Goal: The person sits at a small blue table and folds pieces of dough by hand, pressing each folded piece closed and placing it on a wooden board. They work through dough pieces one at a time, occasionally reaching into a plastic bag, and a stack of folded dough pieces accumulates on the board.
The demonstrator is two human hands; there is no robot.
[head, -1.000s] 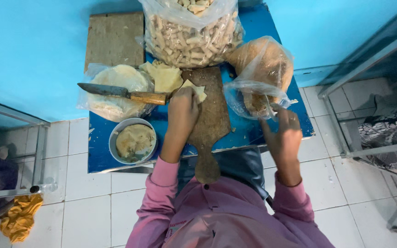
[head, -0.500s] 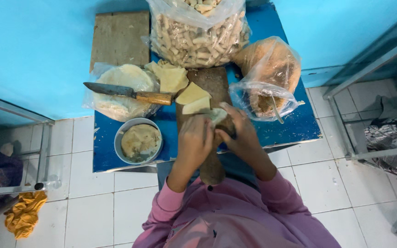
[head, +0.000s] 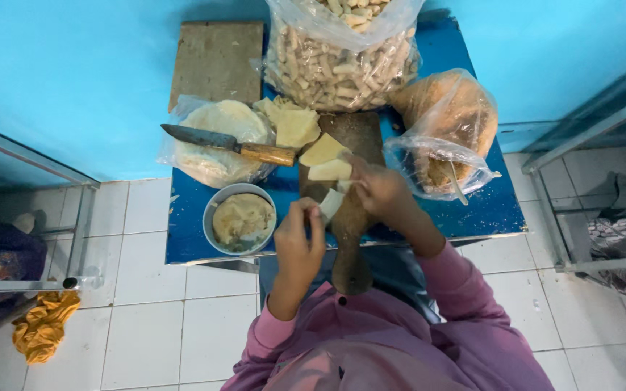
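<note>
Turquoise wall behind, white tile floor below; small blue table (head: 472, 210) carries all work items. Landmark for all positions: wooden board (head: 360, 137), paddle-shaped, centre of table, handle toward person.

Left to right:
- Far left of board, on floor: yellow cloth (head: 41, 326).
- Left of board: bag of flat dough sheets (head: 211, 137), w/ knife (head: 226, 143) laid across, wooden handle pointing at board.
- Front-left of board: metal bowl (head: 240, 217) w/ pale filling.
- At board's front-left edge: left hand (head: 300, 242), fingers closed on lower end of pale wrapper piece (head: 331, 204).
- On board: two more cut wrapper pieces (head: 327, 161), touching each other.
- Over board's right side: right hand (head: 378, 192), fingertips pinching upper end of same piece, thin stick-like item possibly held too; cannot tell for sure.
- Behind board: big bag of finished rolls (head: 342, 65).
- Right of board: open bag of brown crumbs (head: 447, 127).

Step in hand, judged: rolling/folding wrapper between both hands.
- Keep piece low over board, so drops land on wood.
- Pinch lightly; thin sheet likely tears under hard grip.
- Roll evenly w/ both hands, ends aligned.
- Keep knife blade well apart from elbows.

Wrapper piece position: between both hands, touching both, just above board's front-left edge.
</note>
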